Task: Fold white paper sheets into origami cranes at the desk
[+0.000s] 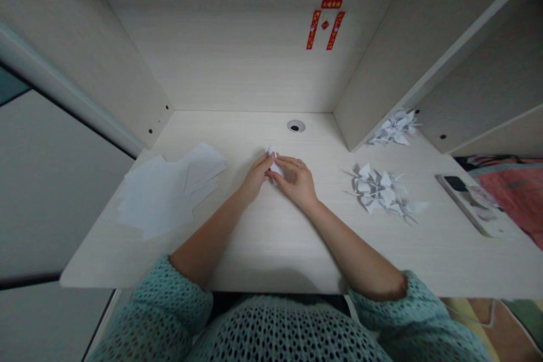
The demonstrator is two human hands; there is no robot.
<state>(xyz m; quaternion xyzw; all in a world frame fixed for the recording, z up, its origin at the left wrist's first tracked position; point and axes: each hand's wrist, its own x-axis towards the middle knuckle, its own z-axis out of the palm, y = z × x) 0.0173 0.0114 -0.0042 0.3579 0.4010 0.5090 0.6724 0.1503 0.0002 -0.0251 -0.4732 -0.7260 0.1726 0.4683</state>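
Note:
My left hand [255, 177] and my right hand [297, 181] meet near the middle of the pale wood-grain desk [271, 249]. Between their fingers they hold a small folded piece of white paper [275, 167], mostly hidden by my fingers. To the left of my left hand lies a loose stack of white paper sheets [167, 192]. To the right of my right hand is a heap of white origami cranes [377, 192].
A second heap of paper cranes [394, 129] sits farther back beside the right partition. The desk has a round cable hole [296, 125] near its back wall. A flat pale item with a dark top [464, 201] lies at the right. Red paper decorations [325, 24] hang on the back wall.

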